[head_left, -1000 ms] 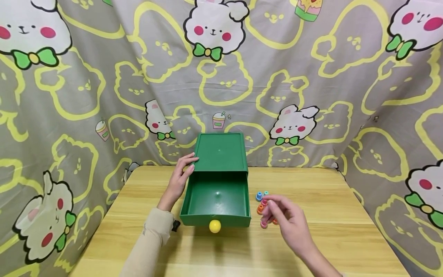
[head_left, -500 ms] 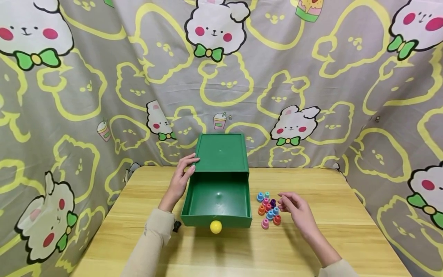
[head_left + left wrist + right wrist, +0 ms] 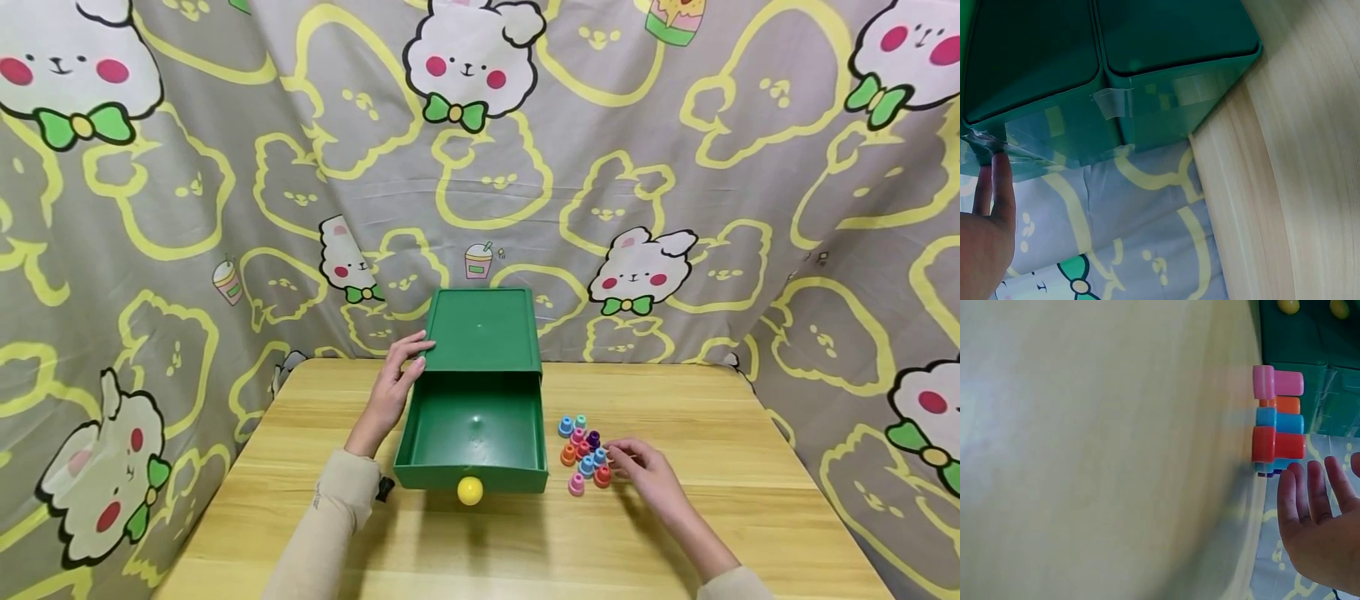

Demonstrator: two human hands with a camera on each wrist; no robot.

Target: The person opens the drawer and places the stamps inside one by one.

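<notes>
My left hand (image 3: pixel 386 392) rests on the left upper edge of a green drawer box (image 3: pixel 483 329), its fingertips against the side. The box's drawer (image 3: pixel 423 479) is pulled out towards me, with a yellow knob (image 3: pixel 470 491) on its front. Right of the box, several small plastic stacking pegs stand upright in a cluster, among them a pink peg (image 3: pixel 576 484), a red peg (image 3: pixel 602 476) and a purple peg (image 3: pixel 593 439). Beside the cluster's right side, my right hand (image 3: pixel 651 479) has loosely bent fingers and holds nothing visible. Whether its fingertips touch a blue peg (image 3: pixel 599 457) I cannot tell.
A wooden table (image 3: pixel 712 433) bears everything. Patterned cloth (image 3: pixel 495 167) hangs behind and at both sides. A small black object (image 3: pixel 384 488) lies left of the drawer, partly behind my left sleeve. Clear tape (image 3: pixel 1113 103) spans two green sections of the box.
My right hand has moved from above the pegs to their right side, then lower on the table, uncovering the cluster. The left hand stays on the box, and the drawer remains pulled out.
</notes>
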